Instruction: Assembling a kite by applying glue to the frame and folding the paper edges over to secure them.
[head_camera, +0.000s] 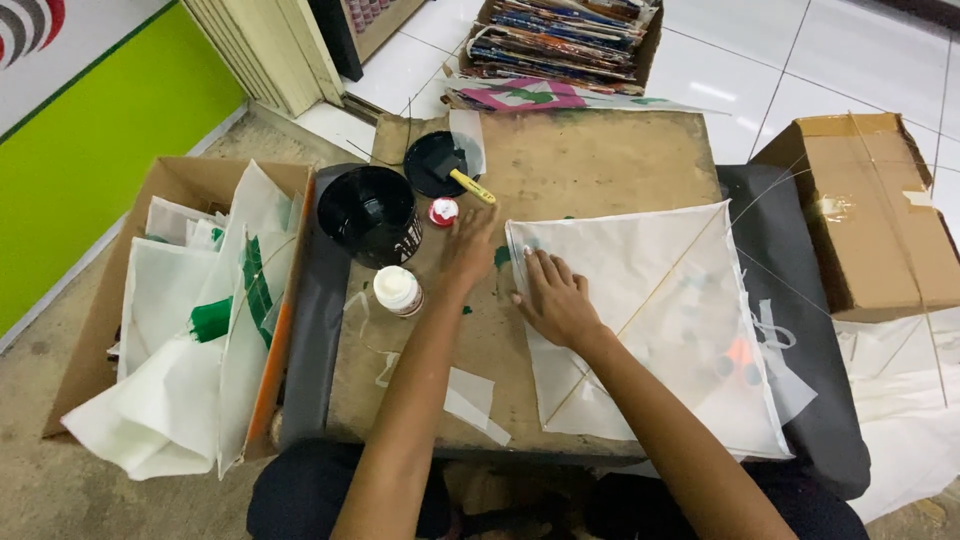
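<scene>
Both forearms reach out over a worn board (600, 160). Right hand (555, 300) lies flat, fingers spread, pressing the left corner of a white paper kite (660, 320). Left hand (468, 250), fingers loosely extended, rests just left of that corner, near a red-capped bottle (443, 211).

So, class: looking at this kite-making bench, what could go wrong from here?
1. The left hand reaches past the small red-capped pot and the white bottle; a nudge could tip either one.
2. The right hand presses the thin white kite sheet near its corner; dragging may tear or crease it.
</scene>
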